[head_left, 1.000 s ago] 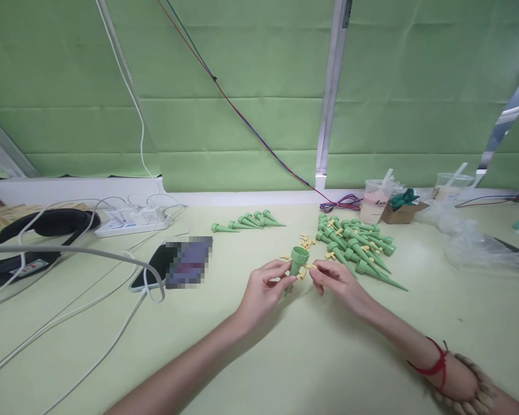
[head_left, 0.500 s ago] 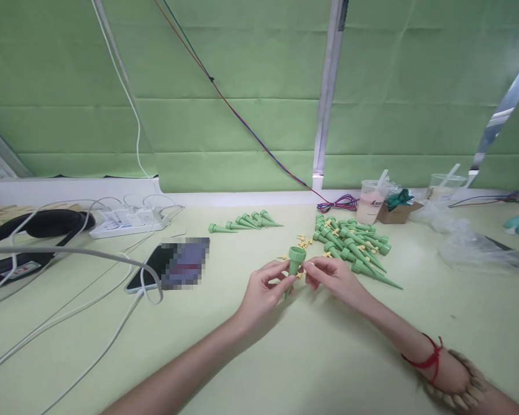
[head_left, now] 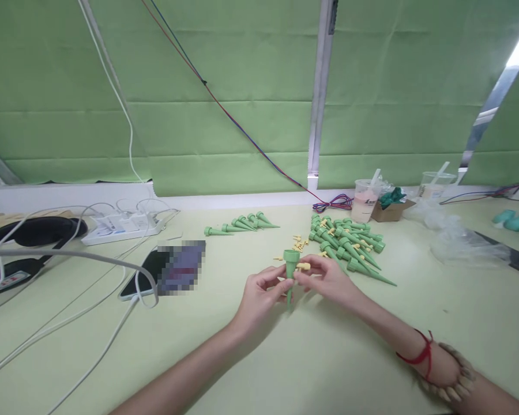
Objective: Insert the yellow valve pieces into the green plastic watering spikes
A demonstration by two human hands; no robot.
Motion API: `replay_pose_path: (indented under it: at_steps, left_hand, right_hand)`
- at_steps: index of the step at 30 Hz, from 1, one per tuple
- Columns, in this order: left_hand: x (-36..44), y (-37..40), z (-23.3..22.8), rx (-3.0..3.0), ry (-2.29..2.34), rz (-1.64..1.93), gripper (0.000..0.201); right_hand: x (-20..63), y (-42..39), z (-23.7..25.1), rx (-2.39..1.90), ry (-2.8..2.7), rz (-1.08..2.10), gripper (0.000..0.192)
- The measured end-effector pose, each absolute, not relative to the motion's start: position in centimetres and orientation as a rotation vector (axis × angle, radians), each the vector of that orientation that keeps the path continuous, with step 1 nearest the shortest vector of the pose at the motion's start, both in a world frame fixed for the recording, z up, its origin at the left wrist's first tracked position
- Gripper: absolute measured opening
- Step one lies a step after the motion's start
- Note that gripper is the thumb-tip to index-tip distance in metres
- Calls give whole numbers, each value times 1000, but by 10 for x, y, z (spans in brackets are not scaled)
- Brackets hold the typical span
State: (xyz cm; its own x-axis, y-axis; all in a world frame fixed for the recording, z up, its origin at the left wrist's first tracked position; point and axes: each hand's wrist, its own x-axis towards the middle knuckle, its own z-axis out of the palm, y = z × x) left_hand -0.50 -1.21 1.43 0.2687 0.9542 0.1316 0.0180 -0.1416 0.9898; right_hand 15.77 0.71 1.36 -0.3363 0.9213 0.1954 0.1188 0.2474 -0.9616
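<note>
My left hand (head_left: 262,297) is closed around a green plant watering spike (head_left: 291,257), which stands upright with its wide threaded collar at the top and its point down. A small yellow valve (head_left: 303,266) juts from the right side of the spike, just below the collar. My right hand (head_left: 331,282) is closed at that spot, thumb and fingers pinching about the valve. Whether the valve is seated in the spike I cannot tell. Several loose yellow valves (head_left: 298,244) lie just behind my hands.
A pile of green spikes (head_left: 350,239), some with yellow valves, lies right of centre. Several more spikes (head_left: 244,222) form a row at the back. To the left are a phone (head_left: 145,274), cables and a power strip (head_left: 121,229). Drink cups (head_left: 364,202), a small box (head_left: 389,212) and plastic bags stand right.
The spike has turned more upright in my left hand. The yellow valve now shows clearly at its side, and my right fingers have shifted around it. The whole view has shifted slightly.
</note>
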Motion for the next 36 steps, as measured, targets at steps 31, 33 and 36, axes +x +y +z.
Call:
replay_pose_path:
  at_steps: [31,33,36]
  left_hand:
    - [-121,138,-2,2358,2418,587,49]
    - [-128,144,1,2363,2432,466,44]
    - [-128,147,-2,2445,2392,307,42]
  right_hand:
    - [248,85,-19,-1889,-1624,-168,63]
    - [245,83,-14,-1800,-1605,-253,59]
    - [237,79,-8,-1643,-1651,-318,43]
